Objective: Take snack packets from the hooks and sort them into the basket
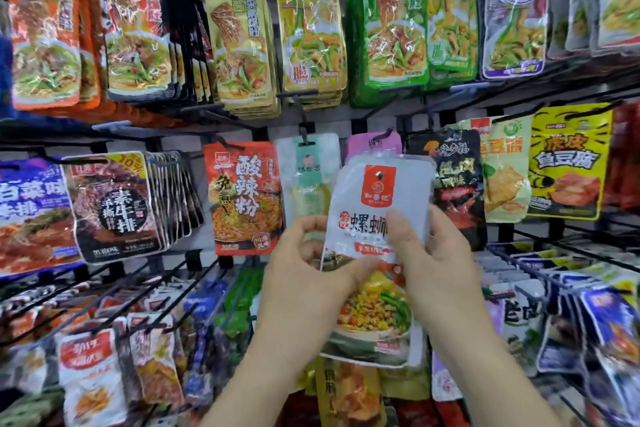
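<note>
A white snack packet (pixel 381 198) with a red label at the top and a food picture at the bottom is held up in front of the rack, off its hook. My left hand (pixel 311 274) grips its left edge, thumb across the front. My right hand (pixel 433 253) holds its right side, thumb pressed on the front. Behind it hang a pale green packet (pixel 304 170) and a pink packet (pixel 372 144) on black hooks. No basket is in view.
Wire hooks full of snack packets fill the view: orange (pixel 45 35), yellow (pixel 239 38) and green (pixel 394 21) ones on top, a red noodle packet (pixel 242 198) and a black packet (pixel 457 191) in the middle row, more packets below.
</note>
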Motion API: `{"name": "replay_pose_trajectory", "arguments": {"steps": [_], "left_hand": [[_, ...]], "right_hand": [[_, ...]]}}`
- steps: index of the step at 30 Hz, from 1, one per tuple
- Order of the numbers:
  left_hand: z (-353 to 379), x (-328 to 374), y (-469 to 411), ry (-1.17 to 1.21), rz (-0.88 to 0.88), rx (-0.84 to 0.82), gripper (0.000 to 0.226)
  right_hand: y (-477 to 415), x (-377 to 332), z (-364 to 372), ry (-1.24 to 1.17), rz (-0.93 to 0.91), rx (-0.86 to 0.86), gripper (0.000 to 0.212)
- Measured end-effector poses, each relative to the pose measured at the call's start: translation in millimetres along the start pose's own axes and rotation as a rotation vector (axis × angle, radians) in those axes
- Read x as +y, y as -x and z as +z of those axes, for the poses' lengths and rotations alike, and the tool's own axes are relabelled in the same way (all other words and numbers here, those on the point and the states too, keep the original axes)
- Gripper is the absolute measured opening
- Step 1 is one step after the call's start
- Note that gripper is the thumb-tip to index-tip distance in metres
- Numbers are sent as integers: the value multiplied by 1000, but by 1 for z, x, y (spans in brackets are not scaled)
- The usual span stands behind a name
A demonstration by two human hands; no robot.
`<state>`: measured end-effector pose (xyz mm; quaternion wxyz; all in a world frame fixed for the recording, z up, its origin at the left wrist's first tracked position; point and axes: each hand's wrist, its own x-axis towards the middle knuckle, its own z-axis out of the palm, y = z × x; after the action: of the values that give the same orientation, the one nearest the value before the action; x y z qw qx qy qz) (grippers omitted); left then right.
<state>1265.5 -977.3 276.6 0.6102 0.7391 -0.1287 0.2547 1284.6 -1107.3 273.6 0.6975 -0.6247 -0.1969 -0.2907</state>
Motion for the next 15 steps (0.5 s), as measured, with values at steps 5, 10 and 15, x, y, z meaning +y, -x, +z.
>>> {"name": "replay_pose_trajectory", "arguments": {"steps": [5,10,15], "left_hand": [[-14,3,0,32,8,35,47],[-27,-1,-1,84,-19,81,48],[-48,-5,-1,124,52,194,44]], "right_hand": [[-2,-12,-7,-75,113,-212,27],[5,-19,-6,-102,164,-294,23],[12,-21,4,125,5,-87,65]]}}
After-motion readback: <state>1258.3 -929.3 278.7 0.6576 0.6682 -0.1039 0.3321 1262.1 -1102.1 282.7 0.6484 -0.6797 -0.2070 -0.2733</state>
